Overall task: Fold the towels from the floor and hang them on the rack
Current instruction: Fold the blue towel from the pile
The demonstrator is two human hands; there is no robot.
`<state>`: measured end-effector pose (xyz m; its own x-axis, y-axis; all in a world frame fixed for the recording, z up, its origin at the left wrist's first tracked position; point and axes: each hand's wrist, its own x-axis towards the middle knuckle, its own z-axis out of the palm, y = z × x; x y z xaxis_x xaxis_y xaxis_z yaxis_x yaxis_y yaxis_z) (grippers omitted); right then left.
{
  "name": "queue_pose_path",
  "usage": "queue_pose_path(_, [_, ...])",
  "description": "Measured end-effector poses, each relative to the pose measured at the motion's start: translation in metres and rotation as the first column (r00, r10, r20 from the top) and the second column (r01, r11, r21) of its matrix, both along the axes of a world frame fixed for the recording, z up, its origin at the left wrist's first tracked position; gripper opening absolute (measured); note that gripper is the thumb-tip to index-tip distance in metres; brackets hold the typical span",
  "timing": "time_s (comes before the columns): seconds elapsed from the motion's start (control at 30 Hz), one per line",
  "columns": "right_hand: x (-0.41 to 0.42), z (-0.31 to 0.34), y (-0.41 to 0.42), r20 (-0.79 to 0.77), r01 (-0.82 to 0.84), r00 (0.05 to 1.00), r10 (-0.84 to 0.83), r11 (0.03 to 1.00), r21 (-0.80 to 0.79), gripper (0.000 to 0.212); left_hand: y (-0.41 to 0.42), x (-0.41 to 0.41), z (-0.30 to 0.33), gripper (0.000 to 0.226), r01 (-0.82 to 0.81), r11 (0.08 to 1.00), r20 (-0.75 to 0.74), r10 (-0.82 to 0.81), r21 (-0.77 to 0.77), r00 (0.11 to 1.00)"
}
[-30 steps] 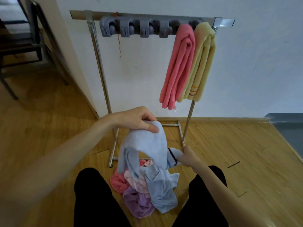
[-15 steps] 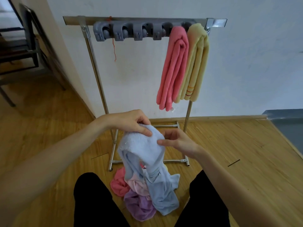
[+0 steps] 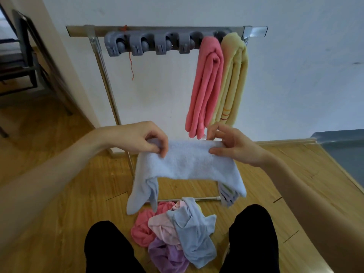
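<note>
Behind the held blue towel, the rack stands.

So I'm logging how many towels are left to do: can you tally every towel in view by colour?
Light blue: 2, one held up by the left hand and right hand, the held towel, and one in the floor pile
Coral pink: 2, one on the rack, one in the pile
Yellow: 1, on the rack
Pale pink: 1
Purple: 1
Total: 7

A dark metal chair frame stands far left on the wooden floor — beside a white wall.
</note>
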<state>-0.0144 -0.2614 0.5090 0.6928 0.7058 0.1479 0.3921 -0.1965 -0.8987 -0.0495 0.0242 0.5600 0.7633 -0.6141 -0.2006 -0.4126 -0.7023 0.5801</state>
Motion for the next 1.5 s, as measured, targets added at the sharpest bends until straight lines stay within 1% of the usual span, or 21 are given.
queue_pose_path(0.1, [0.012, 0.027, 0.015, 0.249, -0.057, 0.96, 0.124, 0.964, -0.26, 0.033, -0.003, 0.019, 0.011, 0.029, -0.064, 0.973, 0.184, 0.022, 0.223, 0.983])
queue_pose_path(0.2, [0.032, 0.048, 0.032, 0.325, -0.025, 0.922, 0.213, 0.868, -0.496, 0.042, -0.005, 0.035, 0.026, 0.027, -0.155, 0.95, 0.343, 0.055, 0.27, 0.938])
queue_pose_path(0.3, [0.053, 0.065, 0.048, 0.491, 0.161, 0.864, 0.113, 0.862, -0.481, 0.045, 0.008, 0.056, 0.039, 0.039, -0.259, 0.896, 0.488, 0.055, 0.362, 0.871])
queue_pose_path(0.33, [0.06, 0.069, 0.052, 0.556, 0.232, 0.83, 0.053, 0.873, -0.43, 0.046, 0.007, 0.065, 0.041, 0.043, -0.308, 0.89, 0.545, 0.083, 0.335, 0.835])
queue_pose_path(0.37, [0.068, 0.073, 0.057, 0.622, 0.291, 0.783, -0.002, 0.885, -0.363, 0.046, 0.005, 0.074, 0.042, 0.045, -0.317, 0.915, 0.601, 0.111, 0.248, 0.792])
queue_pose_path(0.4, [0.075, 0.077, 0.061, 0.676, 0.336, 0.736, -0.049, 0.892, -0.302, 0.044, 0.0, 0.08, 0.044, 0.044, -0.24, 0.964, 0.644, 0.109, 0.118, 0.758])
queue_pose_path(0.43, [0.081, 0.081, 0.065, 0.713, 0.377, 0.694, -0.101, 0.894, -0.241, 0.043, -0.007, 0.085, 0.045, 0.042, -0.096, 0.995, 0.705, 0.085, -0.024, 0.705])
queue_pose_path(0.47, [0.086, 0.086, 0.069, 0.737, 0.422, 0.659, -0.153, 0.886, -0.194, 0.044, -0.008, 0.096, 0.044, 0.042, 0.002, 0.987, 0.786, 0.125, -0.158, 0.605])
queue_pose_path(0.5, [0.093, 0.091, 0.073, 0.746, 0.465, 0.636, -0.199, 0.87, -0.164, 0.047, -0.008, 0.102, 0.05, 0.043, -0.066, 0.98, 0.86, 0.196, -0.187, 0.472])
queue_pose_path(0.53, [0.099, 0.095, 0.076, 0.75, 0.494, 0.619, -0.233, 0.858, -0.141, 0.05, -0.007, 0.106, 0.059, 0.045, -0.247, 0.96, 0.874, 0.23, -0.132, 0.427])
queue_pose_path(0.57, [0.107, 0.099, 0.08, 0.753, 0.514, 0.605, -0.261, 0.85, -0.119, 0.052, -0.005, 0.11, 0.066, 0.046, -0.427, 0.902, 0.9, 0.236, -0.062, 0.367])
queue_pose_path(0.6, [0.114, 0.103, 0.084, 0.756, 0.526, 0.589, -0.286, 0.846, -0.089, 0.053, -0.002, 0.115, 0.071, 0.047, -0.525, 0.851, 0.916, 0.212, -0.002, 0.34])
queue_pose_path(0.67, [0.128, 0.109, 0.093, 0.75, 0.544, 0.572, -0.334, 0.838, -0.042, 0.05, -0.006, 0.124, 0.085, 0.049, -0.584, 0.81, 0.931, 0.177, 0.046, 0.319])
queue_pose_path(0.7, [0.133, 0.113, 0.098, 0.747, 0.562, 0.56, -0.358, 0.827, -0.025, 0.048, -0.006, 0.133, 0.09, 0.048, -0.604, 0.795, 0.941, 0.157, 0.059, 0.299])
queue_pose_path(0.77, [0.139, 0.116, 0.107, 0.741, 0.634, 0.526, -0.417, 0.773, -0.016, 0.045, -0.009, 0.148, 0.094, 0.039, -0.609, 0.79, 0.926, 0.175, 0.071, 0.335])
queue_pose_path(0.87, [0.143, 0.113, 0.123, 0.706, 0.716, 0.503, -0.499, 0.697, -0.018, 0.049, -0.017, 0.16, 0.096, 0.025, -0.622, 0.78, 0.942, 0.159, 0.064, 0.297])
queue_pose_path(0.93, [0.15, 0.107, 0.133, 0.652, 0.717, 0.529, -0.543, 0.697, -0.002, 0.055, -0.026, 0.167, 0.095, 0.027, -0.656, 0.75, 0.967, 0.096, 0.087, 0.237])
queue_pose_path(1.13, [0.181, 0.082, 0.146, 0.543, 0.706, 0.534, -0.648, 0.695, 0.136, 0.065, -0.034, 0.196, 0.084, 0.033, -0.734, 0.665, 0.987, -0.036, 0.139, 0.154])
queue_pose_path(1.23, [0.193, 0.069, 0.146, 0.547, 0.725, 0.483, -0.683, 0.663, 0.188, 0.066, -0.034, 0.209, 0.077, 0.038, -0.745, 0.64, 0.981, -0.085, 0.188, 0.174])
queue_pose_path(1.37, [0.208, 0.049, 0.143, 0.548, 0.725, 0.436, -0.714, 0.639, 0.257, 0.054, -0.035, 0.224, 0.065, 0.042, -0.713, 0.678, 0.984, -0.116, 0.176, 0.133])
queue_pose_path(1.5, [0.217, 0.027, 0.135, 0.48, 0.679, 0.5, -0.721, 0.67, 0.3, 0.053, -0.032, 0.223, 0.041, 0.05, -0.635, 0.764, 0.993, -0.098, 0.115, 0.063])
